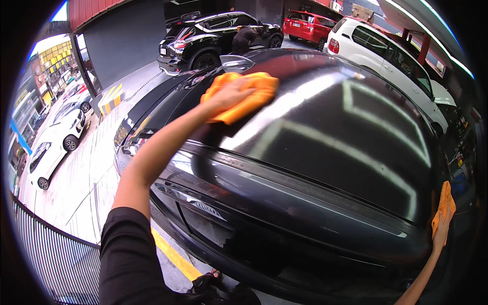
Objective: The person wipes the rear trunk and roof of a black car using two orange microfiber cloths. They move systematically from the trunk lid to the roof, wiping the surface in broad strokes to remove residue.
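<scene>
My left arm reaches far across a glossy black car [325, 168], and my left hand [231, 96] presses an orange cloth [262, 89] against its upper surface. The fingers lie on the cloth and are partly buried in its folds. Over by the car's right end, my right hand [441, 227] holds a second orange cloth [447, 201] upright beside the bodywork; its fingers are only partly visible. Bright strips of light reflect in the dark panel between my two hands.
Beyond the car stand a black SUV [206, 38] with a person in dark clothes [245, 38] bent beside it, a red car [307, 24] and a white SUV [386, 61]. White cars [58, 127] line the left outside. A slatted metal grille [61, 259] lies at lower left.
</scene>
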`<control>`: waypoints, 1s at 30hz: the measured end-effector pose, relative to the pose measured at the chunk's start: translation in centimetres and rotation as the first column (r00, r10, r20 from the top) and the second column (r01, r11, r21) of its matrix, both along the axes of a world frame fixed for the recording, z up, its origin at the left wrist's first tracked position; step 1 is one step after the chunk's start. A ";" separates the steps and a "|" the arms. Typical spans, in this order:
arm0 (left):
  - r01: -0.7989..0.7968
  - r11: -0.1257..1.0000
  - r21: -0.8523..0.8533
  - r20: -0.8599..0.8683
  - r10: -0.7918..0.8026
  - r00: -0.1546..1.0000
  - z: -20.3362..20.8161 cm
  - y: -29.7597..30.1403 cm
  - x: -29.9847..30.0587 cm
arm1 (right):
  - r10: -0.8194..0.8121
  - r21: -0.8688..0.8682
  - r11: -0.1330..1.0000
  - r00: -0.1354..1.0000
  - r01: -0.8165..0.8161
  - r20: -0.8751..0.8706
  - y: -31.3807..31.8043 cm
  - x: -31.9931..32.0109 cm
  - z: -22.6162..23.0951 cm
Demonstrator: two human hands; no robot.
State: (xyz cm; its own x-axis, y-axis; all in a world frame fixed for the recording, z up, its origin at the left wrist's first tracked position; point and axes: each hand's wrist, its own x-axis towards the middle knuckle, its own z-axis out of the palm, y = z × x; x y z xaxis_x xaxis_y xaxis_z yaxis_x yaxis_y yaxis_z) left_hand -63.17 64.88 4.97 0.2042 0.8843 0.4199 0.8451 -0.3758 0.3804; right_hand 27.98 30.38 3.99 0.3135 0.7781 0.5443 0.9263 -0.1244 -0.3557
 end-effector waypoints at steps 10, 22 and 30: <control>0.199 0.949 0.245 -0.140 -0.169 0.976 -0.2 -5.3 29.2 | -0.106 -0.038 0.993 0.993 0.109 0.057 -0.4 -3.9 2.2; 0.493 0.857 0.148 0.005 -0.500 0.866 1.3 -20.8 16.6 | -0.026 -0.043 0.998 0.984 0.034 0.178 -2.0 7.2 3.6; -0.466 0.884 0.037 0.074 0.462 0.884 -10.3 -19.3 -30.2 | 0.237 0.015 0.970 0.953 -0.245 0.188 6.6 -33.0 1.0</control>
